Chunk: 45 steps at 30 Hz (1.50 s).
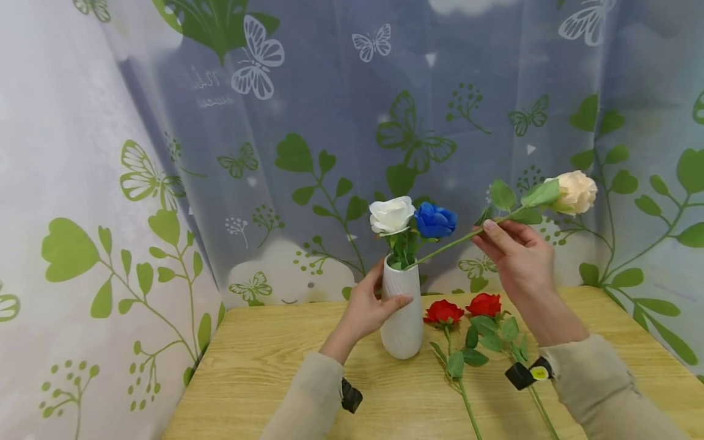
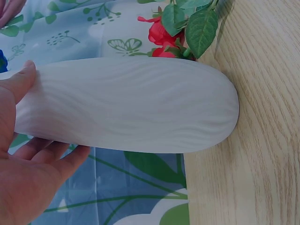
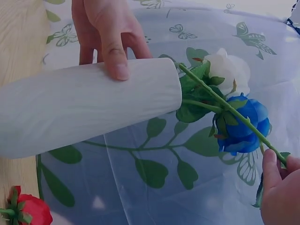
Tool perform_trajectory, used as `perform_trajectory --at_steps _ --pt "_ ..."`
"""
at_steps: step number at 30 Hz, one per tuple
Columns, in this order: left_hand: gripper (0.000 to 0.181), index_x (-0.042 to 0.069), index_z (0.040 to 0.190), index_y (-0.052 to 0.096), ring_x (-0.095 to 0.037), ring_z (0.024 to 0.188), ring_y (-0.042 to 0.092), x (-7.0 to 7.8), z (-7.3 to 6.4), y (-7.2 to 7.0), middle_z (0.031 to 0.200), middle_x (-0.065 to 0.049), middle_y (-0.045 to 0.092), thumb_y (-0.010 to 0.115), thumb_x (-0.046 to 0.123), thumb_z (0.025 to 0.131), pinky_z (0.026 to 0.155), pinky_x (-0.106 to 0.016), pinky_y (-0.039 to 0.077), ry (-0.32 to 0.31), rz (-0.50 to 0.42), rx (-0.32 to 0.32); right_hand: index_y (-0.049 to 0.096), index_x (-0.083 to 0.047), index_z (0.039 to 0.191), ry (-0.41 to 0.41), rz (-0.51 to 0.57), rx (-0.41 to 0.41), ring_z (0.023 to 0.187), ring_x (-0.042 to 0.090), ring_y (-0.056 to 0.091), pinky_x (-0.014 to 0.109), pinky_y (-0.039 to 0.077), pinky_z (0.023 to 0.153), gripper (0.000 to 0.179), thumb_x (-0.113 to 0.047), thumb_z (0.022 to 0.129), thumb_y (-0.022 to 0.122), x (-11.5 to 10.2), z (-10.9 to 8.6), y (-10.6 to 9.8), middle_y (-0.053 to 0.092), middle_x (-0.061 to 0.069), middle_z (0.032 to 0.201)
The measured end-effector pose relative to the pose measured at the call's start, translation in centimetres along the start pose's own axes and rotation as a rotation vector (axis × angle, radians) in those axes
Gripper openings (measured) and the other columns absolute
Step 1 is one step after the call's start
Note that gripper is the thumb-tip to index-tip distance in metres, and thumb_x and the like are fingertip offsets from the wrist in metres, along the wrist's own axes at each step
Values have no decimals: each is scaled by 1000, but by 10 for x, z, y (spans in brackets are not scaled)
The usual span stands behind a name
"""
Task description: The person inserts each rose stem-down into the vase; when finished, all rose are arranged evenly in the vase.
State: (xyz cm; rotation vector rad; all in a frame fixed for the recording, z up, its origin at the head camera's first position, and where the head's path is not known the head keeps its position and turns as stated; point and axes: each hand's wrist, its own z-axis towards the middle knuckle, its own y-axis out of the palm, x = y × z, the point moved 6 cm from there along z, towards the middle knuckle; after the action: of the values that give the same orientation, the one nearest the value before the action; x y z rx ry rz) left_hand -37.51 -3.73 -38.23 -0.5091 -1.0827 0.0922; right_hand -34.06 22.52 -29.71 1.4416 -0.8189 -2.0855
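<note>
A white vase (image 1: 402, 318) with a wavy surface stands upright on the table, a white rose (image 1: 392, 215) and a blue rose (image 1: 435, 220) in its mouth. My left hand (image 1: 370, 307) grips the vase near its upper part, thumb on the near side and fingers around the back. In my right hand (image 1: 519, 253) the stem of a peach rose (image 1: 574, 192) is pinched between thumb and fingers. That rose slants, its bloom up to the right; its stem's lower end (image 3: 183, 68) is at the vase's mouth, though whether it is inside I cannot tell.
Two red roses, one on the left (image 1: 444, 312) and one on the right (image 1: 484, 304), lie on the wooden table (image 1: 264, 366) to the right of the vase, stems toward the near edge. A patterned curtain (image 1: 330, 122) hangs behind the table and along its sides.
</note>
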Motion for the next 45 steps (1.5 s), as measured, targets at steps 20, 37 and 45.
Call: perform_trajectory --at_steps 20,37,45 --pt "87 22 167 34 -28 134 63 0 0 -1 154 -7 59 83 29 94 104 -48 57 14 -3 11 67 -3 99 -206 -618 -137 83 13 80 25 63 84 14 -8 95 79 26 -13 38 76 -8 86" --pt "85 23 165 36 -31 135 63 1 0 0 154 -8 58 82 29 94 107 -52 55 43 -14 15 75 0 108 -206 -1114 -149 86 -2 69 15 56 79 26 -22 96 81 66 -11 42 78 19 108" --pt "86 22 166 35 -28 135 63 1 -1 0 154 -6 58 82 28 94 105 -48 56 38 -9 8 79 -2 113 -135 -1132 -113 100 28 75 20 57 79 32 -30 95 81 73 -10 41 79 17 112"
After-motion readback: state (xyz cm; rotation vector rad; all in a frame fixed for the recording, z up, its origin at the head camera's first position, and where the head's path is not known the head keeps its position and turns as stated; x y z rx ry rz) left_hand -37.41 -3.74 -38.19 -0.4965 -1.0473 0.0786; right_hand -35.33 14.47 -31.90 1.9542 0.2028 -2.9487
